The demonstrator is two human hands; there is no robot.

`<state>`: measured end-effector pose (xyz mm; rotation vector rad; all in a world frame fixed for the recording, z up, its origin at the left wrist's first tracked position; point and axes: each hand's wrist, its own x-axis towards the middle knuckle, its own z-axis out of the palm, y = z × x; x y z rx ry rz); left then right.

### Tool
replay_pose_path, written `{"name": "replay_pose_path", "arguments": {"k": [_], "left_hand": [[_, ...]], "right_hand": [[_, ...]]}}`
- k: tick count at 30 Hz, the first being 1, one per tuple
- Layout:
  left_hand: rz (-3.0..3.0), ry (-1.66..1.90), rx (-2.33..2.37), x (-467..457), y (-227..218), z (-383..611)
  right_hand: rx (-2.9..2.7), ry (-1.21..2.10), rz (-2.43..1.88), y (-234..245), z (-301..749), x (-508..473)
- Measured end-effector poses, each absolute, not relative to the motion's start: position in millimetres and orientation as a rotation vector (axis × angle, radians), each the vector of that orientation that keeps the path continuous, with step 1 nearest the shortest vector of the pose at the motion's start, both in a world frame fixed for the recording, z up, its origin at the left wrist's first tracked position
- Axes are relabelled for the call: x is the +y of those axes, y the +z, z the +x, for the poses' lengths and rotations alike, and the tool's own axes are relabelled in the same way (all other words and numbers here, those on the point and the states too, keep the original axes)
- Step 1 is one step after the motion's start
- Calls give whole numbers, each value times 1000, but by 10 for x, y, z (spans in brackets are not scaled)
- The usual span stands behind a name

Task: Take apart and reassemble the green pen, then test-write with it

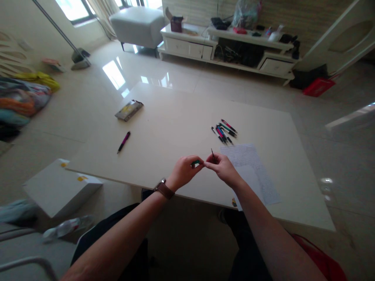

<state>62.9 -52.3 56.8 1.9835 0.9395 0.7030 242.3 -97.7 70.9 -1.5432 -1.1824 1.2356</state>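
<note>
Over the table's near edge, my left hand pinches a small green piece that looks like part of a pen; the fingers hide most of it. The fingertips of my right hand meet those of the left. A thin dark stick, perhaps a pen part, rises from the curled fingers of the right hand. Beyond it lies a bunch of several pens. Written sheets of paper lie partly under my right forearm. A purple and black pen rests alone on the left.
The white table also bears a flat grey and yellow packet at the far left. A white box and a plastic bottle are low on the left. Across the floor stand a grey stool and a low TV cabinet.
</note>
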Motion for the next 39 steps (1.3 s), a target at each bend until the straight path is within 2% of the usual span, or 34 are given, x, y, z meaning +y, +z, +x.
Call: {"name": "replay_pose_path", "arguments": {"k": [10, 20, 29, 39], "left_hand": [[1764, 812, 983, -478, 535, 646], [1706, 810, 986, -474, 569, 641], [1709, 816, 975, -477, 568, 641], [1650, 838, 962, -479, 590, 637]], "right_hand": [[-895, 961, -1435, 656, 2469, -931], [-797, 884, -1342, 653, 2484, -923], [-816, 948, -1353, 672, 2428, -931], [-365, 1237, -1203, 689, 2346, -937]]}}
